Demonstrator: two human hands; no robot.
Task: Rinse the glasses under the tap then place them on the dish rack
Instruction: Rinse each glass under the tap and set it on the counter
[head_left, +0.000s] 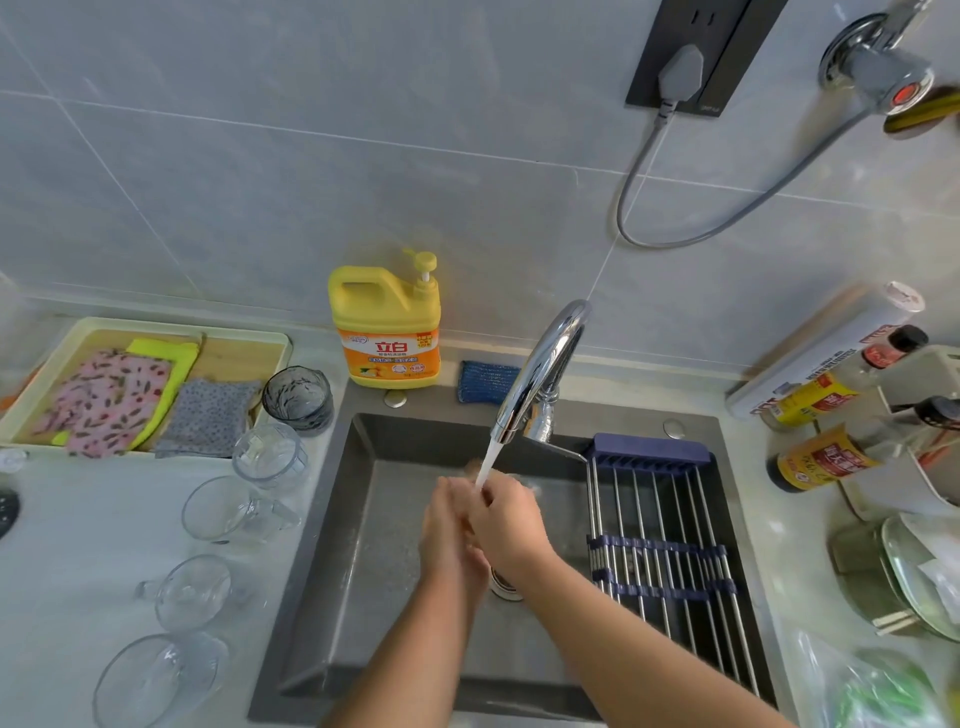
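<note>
Grey wall tiles backed a pale countertop (78, 519) with a dark sink (363, 545) set into it. Both hands were together over the basin beneath the chrome tap (543, 364), whose water stream (488, 460) was landing on them. The left hand (449, 530) and the right hand (506, 514) were pressed against each other, fingers curled; whether either was grasping anything could not be determined, as the hands covered one another and no glass was discernible between them. Just below the hands, a small round item near the drain was partly hidden and could not be identified.

A dish rack (670, 540) of metal rods with blue end pieces spanned the right part of the sink, with nothing resting on it. The glasses stood on the countertop left of the sink: a dark tinted glass (297, 397) farthest back, a clear glass (267, 457) just in front of it, then three clear handled glasses in a line toward the camera (218, 509), (192, 592), (156, 680).

Behind the sink stood a yellow detergent bottle (387, 332) and a blue sponge (485, 382). A tray (156, 325) of cloths lay at far left. Sauce bottles (826, 457) and stacked dishes (914, 577) occupied the right counter.
</note>
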